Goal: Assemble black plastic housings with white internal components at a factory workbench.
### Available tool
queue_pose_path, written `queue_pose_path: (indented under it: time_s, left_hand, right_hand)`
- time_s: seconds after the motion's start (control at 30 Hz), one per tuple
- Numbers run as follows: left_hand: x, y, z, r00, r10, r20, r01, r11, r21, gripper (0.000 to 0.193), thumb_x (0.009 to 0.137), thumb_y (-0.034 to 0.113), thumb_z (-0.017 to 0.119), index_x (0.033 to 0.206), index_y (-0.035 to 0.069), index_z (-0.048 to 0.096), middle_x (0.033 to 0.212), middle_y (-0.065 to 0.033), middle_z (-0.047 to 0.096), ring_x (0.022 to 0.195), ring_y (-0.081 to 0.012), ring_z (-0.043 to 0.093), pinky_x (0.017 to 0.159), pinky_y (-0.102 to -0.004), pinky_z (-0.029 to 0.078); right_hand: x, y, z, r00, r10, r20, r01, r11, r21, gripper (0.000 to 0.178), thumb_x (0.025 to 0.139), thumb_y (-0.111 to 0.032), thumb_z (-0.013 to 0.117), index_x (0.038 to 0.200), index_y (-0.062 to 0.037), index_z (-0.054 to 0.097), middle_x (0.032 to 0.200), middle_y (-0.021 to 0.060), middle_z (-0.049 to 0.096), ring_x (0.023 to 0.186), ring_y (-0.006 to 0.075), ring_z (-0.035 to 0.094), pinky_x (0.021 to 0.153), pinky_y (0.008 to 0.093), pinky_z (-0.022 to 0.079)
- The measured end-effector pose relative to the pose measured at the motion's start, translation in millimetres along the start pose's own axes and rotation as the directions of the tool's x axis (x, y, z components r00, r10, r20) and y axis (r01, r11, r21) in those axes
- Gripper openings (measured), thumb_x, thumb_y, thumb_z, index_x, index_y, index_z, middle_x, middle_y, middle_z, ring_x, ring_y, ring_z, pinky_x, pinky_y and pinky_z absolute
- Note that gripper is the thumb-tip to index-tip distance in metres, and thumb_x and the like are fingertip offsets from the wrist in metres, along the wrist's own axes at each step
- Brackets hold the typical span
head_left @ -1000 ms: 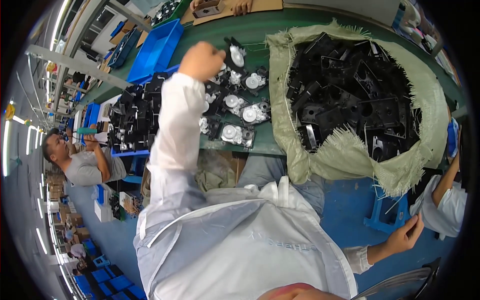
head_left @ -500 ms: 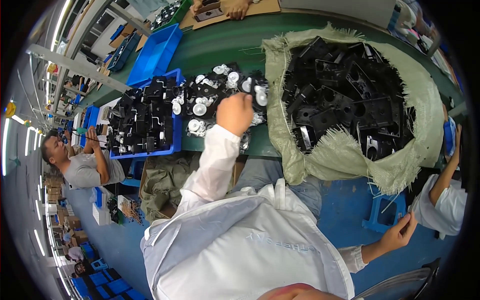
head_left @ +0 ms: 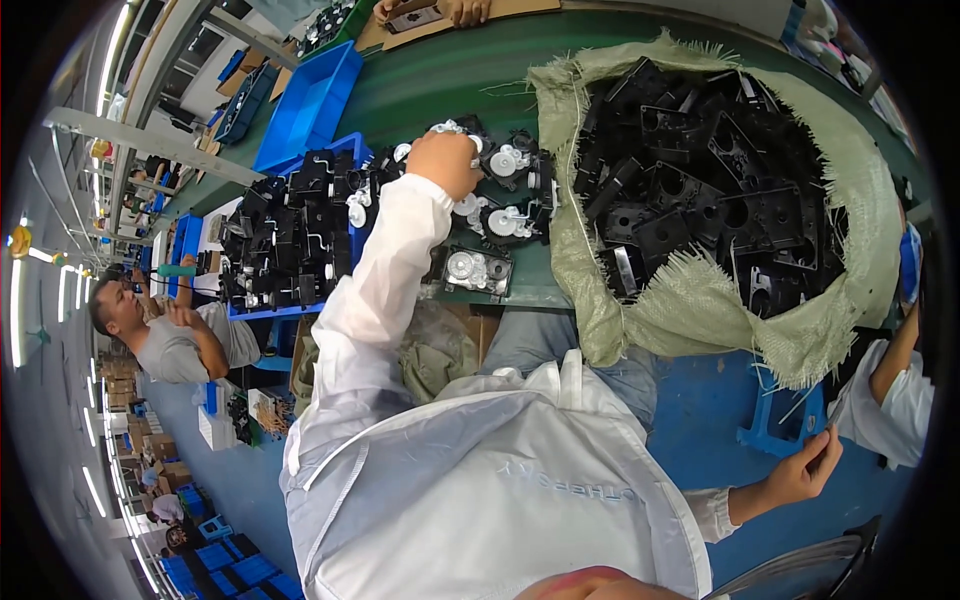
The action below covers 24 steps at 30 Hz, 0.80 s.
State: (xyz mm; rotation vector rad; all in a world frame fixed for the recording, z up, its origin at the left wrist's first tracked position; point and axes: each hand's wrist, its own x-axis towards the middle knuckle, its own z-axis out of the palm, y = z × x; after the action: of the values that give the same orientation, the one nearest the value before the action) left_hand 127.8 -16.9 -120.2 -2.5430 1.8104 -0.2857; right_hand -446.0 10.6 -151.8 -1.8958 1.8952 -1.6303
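Observation:
My left hand (head_left: 446, 163) is bent over a cluster of black plastic assemblies with white gears (head_left: 508, 222) on the green bench. Its fingers are curled down among them, and what they grip is hidden. At the near edge lies a separate gear assembly (head_left: 477, 271), a squarish unit with several white gears. Low at the right, away from the bench, my right hand (head_left: 797, 474) has thumb and fingers pressed together; anything between them is too small to make out. Right of the cluster sits a pale green woven sack (head_left: 868, 235), open and full of black plastic housings (head_left: 690, 215).
A blue bin (head_left: 357, 255) packed with black assemblies stands left of the cluster, an unfilled blue bin (head_left: 318, 100) behind it. Another person's hands (head_left: 465, 11) rest by cardboard at the far side. One co-worker (head_left: 190, 340) sits left with a green-handled tool; another's arm (head_left: 893, 360) is at right.
My left hand has moved left and slightly farther over the cluster, uncovering the gear assemblies it was above. My right hand stays nearly still. The co-worker at left has shifted the green-handled tool.

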Motion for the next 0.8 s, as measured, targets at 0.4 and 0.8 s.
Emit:
queue_pose_path:
  time_s: [0.4,0.8]
  left_hand:
    - [13.9,4.2,12.0,0.994,0.068,0.082,-0.084,0.974,0.213,0.012,0.074,0.024,0.074,0.079,0.013,0.076,0.078,-0.01,0.071,0.075,-0.0317,0.066,0.072,-0.0411,0.049]
    - [66.3,-61.2,-29.3,0.99,0.084,0.117,-0.086,0.996,0.012,0.017,0.079,0.017,0.068,0.091,0.005,0.074,0.082,-0.0121,0.071,0.076,-0.0317,0.066,0.075,-0.0393,0.053]
  right_hand:
    - [-3.9,0.7,-7.8,1.0,0.004,-0.029,-0.005,1.0,-0.024,0.019,0.1,-0.01,0.056,0.107,0.0037,0.066,0.088,0.0049,0.061,0.073,0.0133,0.054,0.066,0.0225,0.044]
    - [-6.6,1.7,-3.8,0.999,-0.025,-0.033,0.024,0.999,-0.031,0.019,0.1,-0.011,0.056,0.107,0.0034,0.066,0.088,0.005,0.062,0.072,0.0132,0.055,0.066,0.0221,0.044]
